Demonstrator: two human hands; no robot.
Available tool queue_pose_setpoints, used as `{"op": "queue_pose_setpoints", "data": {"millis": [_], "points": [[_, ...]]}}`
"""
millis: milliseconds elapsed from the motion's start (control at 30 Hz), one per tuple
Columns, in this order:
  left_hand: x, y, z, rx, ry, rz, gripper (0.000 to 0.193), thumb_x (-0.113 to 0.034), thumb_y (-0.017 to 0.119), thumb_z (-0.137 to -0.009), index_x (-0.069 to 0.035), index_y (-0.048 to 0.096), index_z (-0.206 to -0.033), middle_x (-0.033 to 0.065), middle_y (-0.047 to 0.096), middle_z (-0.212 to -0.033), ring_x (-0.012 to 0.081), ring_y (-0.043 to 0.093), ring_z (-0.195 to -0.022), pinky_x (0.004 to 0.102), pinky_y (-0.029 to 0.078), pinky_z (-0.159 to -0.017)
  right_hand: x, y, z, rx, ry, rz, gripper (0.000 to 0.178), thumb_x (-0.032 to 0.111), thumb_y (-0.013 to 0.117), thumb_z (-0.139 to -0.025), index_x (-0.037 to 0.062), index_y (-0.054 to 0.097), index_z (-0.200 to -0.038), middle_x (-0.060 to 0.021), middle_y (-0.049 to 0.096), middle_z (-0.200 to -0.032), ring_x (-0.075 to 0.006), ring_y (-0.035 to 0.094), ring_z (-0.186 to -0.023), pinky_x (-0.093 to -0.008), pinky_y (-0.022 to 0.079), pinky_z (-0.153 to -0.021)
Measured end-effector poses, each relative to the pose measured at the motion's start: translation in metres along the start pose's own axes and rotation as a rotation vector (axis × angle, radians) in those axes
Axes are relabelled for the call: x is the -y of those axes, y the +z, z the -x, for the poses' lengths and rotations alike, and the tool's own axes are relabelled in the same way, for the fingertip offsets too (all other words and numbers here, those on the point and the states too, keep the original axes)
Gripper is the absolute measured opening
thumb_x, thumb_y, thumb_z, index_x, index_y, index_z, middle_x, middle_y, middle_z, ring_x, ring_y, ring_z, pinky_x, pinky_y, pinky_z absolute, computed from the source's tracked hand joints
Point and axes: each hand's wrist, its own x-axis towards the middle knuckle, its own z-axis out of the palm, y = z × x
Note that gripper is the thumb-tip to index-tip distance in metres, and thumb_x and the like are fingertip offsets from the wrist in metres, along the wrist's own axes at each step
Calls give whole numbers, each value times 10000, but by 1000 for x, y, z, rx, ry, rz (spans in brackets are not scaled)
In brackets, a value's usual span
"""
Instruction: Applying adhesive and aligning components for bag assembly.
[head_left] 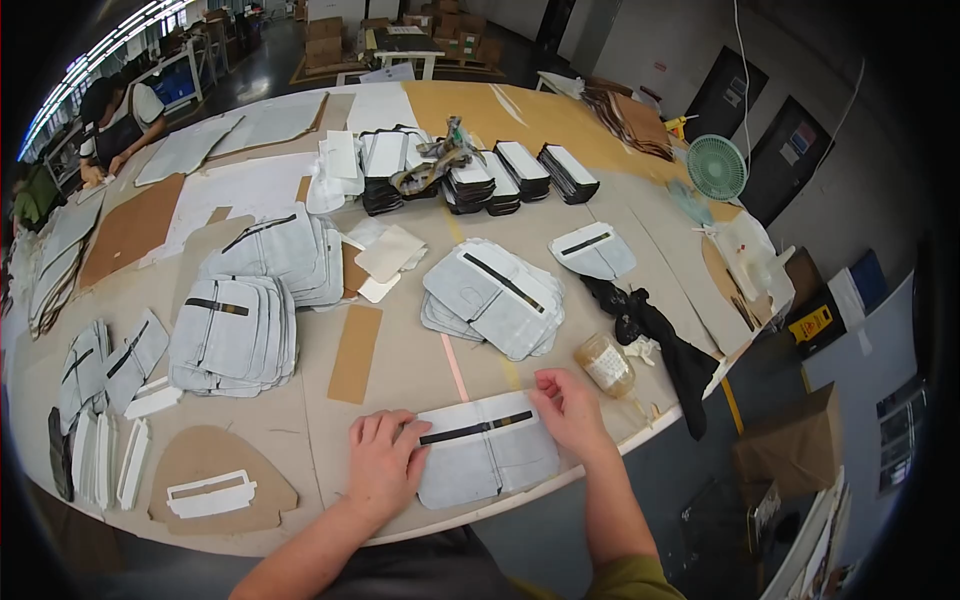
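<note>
A light grey flat panel [462, 470] with a black strip set across it lies on the table's near edge in front of me. My left hand [383, 462] rests at its left edge, fingers spread and lying flat, the fingertips near the strip's left end. At the panel's upper right corner, my right hand [572, 410] has its thumb and curled fingers closed on the edge. Straight ahead lies a stack of similar grey panels [492, 295], and a smaller grey panel [592, 250] sits farther right.
Taller panel stacks [235, 335] stand on the left. A jar [604, 364] of yellowish stuff and a black cloth [665, 345] lie on the right. Brown card templates [355, 355], black-edged bundles [520, 170] and a green fan [717, 167] stand beyond. Another person [120, 125] works far left.
</note>
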Motion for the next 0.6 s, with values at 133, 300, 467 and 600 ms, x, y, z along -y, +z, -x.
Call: {"op": "queue_pose_setpoints", "data": {"millis": [133,300,467,600], "points": [[-5,-4,-6,-23,-24,12,378,-89,728,-781,-102,607,-1139,82,592,-1156,299,538,-1092,464,355,-1004,-5,1,-15,209,63,-37,349,96,777,-839,26,649,-1156,-44,667,-885,-91,574,-717,-246,476,-629],[7,0,-5,-183,-86,149,342,-56,697,-815,-90,599,-1141,95,593,-1155,308,535,-1108,438,355,-991,16,14,-49,254,85,-498,298,43,728,-882,27,638,-1166,21,644,-897,-38,556,-753,-202,448,-647],[18,-28,-13,-283,-49,130,250,-69,705,-831,-71,660,-1077,88,651,-1038,276,586,-1009,411,392,-926,5,16,-118,-212,-13,-579,260,11,675,-905,-4,619,-1159,4,638,-920,-47,569,-820,-196,455,-726],[69,-73,-18,-160,-133,-66,220,-77,716,-838,-31,707,-1054,76,693,-933,258,621,-911,405,438,-842,-31,11,-136,-303,-68,16,432,16,692,-855,21,576,-1271,-140,630,-1148,-261,638,-1016,-362,502,-923]]}}
